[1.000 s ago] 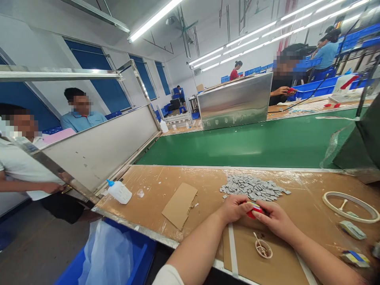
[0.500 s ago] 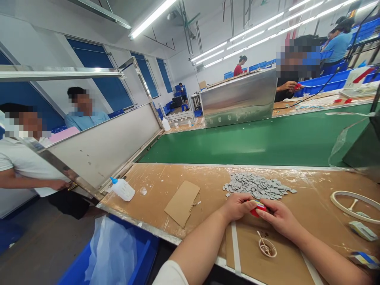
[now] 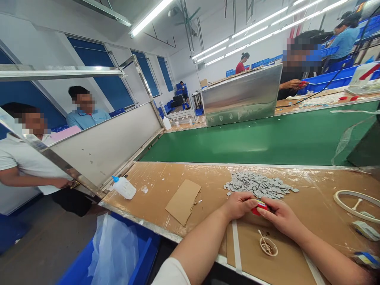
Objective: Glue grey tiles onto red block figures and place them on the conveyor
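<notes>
From my seat at the feed, nearest me I see a blue bin (image 3: 150,247) with a translucent bag (image 3: 114,251) in it, low on the left. On the cardboard mat (image 3: 252,266), a small cup (image 3: 274,253) holds a thin stick (image 3: 263,237) leaning on its rim.

Just beyond the cup, my left hand (image 3: 239,206) is closed on one side of a small red piece (image 3: 260,207), thumb and fingers pinching it. My right hand (image 3: 279,217) grips its other side the same way, so the piece sits between both hands, above the workbench (image 3: 213,178). Its top shows some yellow and white.

Right behind my hands lies a heap of flat grey pieces (image 3: 258,185). Left of them I have a torn cardboard piece (image 3: 182,202), then a white bottle (image 3: 127,189) with a blue cap, tilted over. Well to the right lies a cream ring (image 3: 337,199).

Past the bench runs a green surface (image 3: 237,144), and on its far side a person in black (image 3: 289,79) holds a red item (image 3: 303,84) near a shiny metal panel (image 3: 240,97)
</notes>
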{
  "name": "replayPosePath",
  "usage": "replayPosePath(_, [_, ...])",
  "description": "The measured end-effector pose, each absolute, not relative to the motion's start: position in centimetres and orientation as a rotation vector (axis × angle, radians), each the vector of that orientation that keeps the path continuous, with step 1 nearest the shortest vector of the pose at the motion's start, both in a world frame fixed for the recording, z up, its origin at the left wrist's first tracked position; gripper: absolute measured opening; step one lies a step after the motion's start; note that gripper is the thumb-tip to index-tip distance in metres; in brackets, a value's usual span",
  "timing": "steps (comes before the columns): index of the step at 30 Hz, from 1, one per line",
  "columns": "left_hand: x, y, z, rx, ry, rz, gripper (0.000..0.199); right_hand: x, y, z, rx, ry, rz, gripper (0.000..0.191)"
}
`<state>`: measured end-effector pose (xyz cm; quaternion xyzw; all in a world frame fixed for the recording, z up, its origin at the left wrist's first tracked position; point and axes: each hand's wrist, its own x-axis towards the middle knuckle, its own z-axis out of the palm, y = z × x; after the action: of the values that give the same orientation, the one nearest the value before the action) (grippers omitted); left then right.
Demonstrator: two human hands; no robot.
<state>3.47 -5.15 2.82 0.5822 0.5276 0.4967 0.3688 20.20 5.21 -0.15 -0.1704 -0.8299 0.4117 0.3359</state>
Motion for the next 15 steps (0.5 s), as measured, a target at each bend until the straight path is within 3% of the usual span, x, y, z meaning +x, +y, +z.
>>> replayPosePath(15, [3.49,-5.25,3.02,1.504,1.329,1.289,0.069,20.22,5.28,-0.21,-0.459,-2.175,1.089,0.06])
